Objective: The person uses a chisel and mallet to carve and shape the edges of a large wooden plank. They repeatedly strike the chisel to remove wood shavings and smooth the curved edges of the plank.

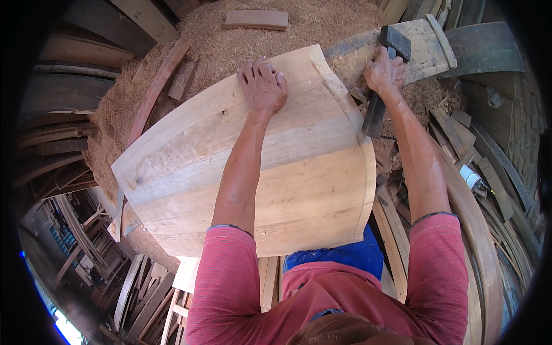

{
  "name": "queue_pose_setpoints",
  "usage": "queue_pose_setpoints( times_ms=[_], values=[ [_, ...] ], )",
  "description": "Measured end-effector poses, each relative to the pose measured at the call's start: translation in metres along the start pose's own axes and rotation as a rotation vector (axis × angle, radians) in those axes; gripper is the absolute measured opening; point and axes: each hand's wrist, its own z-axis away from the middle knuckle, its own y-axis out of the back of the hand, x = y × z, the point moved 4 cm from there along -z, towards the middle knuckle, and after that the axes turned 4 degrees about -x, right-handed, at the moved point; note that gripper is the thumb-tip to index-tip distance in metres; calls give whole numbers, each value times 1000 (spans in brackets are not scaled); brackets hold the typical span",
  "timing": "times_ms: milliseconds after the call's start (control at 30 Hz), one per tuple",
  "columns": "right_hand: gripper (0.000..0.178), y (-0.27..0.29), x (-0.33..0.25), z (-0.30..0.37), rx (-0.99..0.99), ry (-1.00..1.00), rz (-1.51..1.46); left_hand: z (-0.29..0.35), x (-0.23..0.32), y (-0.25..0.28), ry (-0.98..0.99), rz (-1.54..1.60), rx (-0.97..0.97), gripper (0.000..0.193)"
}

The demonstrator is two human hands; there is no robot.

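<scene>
One big curved wooden panel (247,172), built of several pale planks joined edge to edge, fills the middle of the view and lies under the left hand (263,85). That hand rests palm down near the panel's far edge, its fingers (253,70) spread flat and open on the wood, gripping nothing. Beyond those fingers a wide heap of sawdust (230,40) spreads out, with a small flat board (256,19) lying on top of it and a long thin strip of wood (155,89) slanting down its left side. To the right of the panel, the right hand (385,72) is closed around the dark handle of a hammer (382,77), whose blocky head sits just past the knuckles and whose handle end juts back toward the person. Under and beyond that hand lies a worn grey plank (425,49). Curved wooden slats (477,230) are stacked on the ground nearer the person, right of the right forearm.
</scene>
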Motion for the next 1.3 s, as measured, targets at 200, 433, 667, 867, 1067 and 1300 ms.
queue_pose_setpoints(
  times_ms=[200, 433, 667, 867, 1067, 1300],
  values=[
    [49, -1, 0, -1, -10, -10, -11, 0, 0, 0, 3, 12, -1, 29],
    [48, 0, -1, 0, -11, -28, 7, 0, 1, -1, 17, 18, -25, 30],
    [50, -2, 1, -2, -4, -23, -10, 0, -2, -3, 11, 37, -12, 32],
    [50, 3, -3, 1, -74, -64, 19, 0, -3, -2, 13, 37, -25, 34],
    [50, 0, -1, -1, -44, -63, 26, 0, -3, -4, 14, 45, -29, 34],
    [53, 0, -1, -2, -37, -32, 32, 0, -3, -3, -1, 42, 4, 34]
  ],
)
